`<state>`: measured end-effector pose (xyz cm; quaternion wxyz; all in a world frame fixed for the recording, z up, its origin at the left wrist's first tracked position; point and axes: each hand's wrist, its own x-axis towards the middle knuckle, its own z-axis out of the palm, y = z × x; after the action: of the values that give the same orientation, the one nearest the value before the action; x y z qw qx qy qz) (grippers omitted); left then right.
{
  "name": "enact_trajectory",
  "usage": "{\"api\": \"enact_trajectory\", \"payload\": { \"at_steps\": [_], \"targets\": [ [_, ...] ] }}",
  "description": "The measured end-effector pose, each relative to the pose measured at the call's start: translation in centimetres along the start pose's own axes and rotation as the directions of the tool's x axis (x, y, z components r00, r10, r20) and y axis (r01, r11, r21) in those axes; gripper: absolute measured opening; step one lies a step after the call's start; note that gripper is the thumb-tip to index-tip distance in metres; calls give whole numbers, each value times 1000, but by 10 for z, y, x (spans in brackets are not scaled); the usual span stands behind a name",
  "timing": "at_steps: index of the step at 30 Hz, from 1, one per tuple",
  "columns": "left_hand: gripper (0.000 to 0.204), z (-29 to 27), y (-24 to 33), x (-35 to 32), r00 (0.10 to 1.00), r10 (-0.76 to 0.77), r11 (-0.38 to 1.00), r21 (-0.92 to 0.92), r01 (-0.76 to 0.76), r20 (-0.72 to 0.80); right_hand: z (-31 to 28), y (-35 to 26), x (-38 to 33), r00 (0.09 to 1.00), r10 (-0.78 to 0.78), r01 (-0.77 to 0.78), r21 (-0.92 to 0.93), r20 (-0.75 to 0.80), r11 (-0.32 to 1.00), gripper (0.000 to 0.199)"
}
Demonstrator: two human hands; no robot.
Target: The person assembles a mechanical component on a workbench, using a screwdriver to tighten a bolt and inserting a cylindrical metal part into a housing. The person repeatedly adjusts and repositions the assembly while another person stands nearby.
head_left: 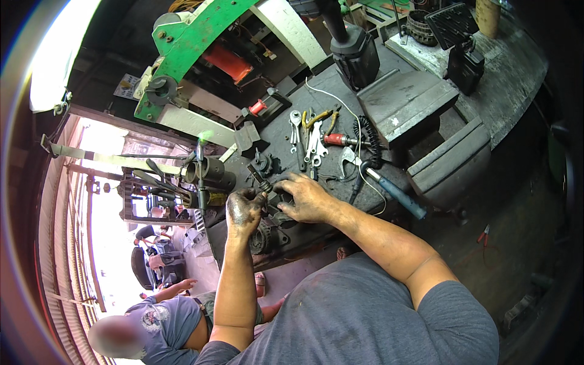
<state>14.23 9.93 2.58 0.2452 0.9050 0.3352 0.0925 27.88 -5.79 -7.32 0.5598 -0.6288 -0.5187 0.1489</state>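
Over the front of a dark workbench [277,143], my left hand [243,212] is closed, its back smeared with black grease. A dark metal shaft [260,178] with a narrow tip sticks up out of its grip. Close on the right, my right hand [308,198] curls its blackened fingers and thumb round a dark part beside the shaft. My fingers hide most of that part. Just below my hands, at the bench's near edge, lies a round finned metal housing [263,239]. Another small dark machine part [263,161] sits beyond the shaft.
Spanners [316,146], yellow-handled pliers [321,117], a red-and-black tool [340,140] and a blue-handled tool [395,193] lie to the right. A large vise [407,100] stands beyond them. A green frame [198,36] rises at far left. Another person [173,322] is at lower left.
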Motion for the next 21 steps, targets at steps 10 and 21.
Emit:
{"api": "enact_trajectory", "payload": {
  "at_steps": [10, 21],
  "targets": [
    [27, 0, 7, -2, 1000, 0, 998, 57, 0, -5, 3, 2, -1, 1000, -15, 14, -10, -24, 1000, 51],
    [24, 3, -22, -25, 999, -38, 817, -576, 41, 16, -3, -5, 1, 999, -40, 39, -31, -26, 999, 52]
  ]
}}
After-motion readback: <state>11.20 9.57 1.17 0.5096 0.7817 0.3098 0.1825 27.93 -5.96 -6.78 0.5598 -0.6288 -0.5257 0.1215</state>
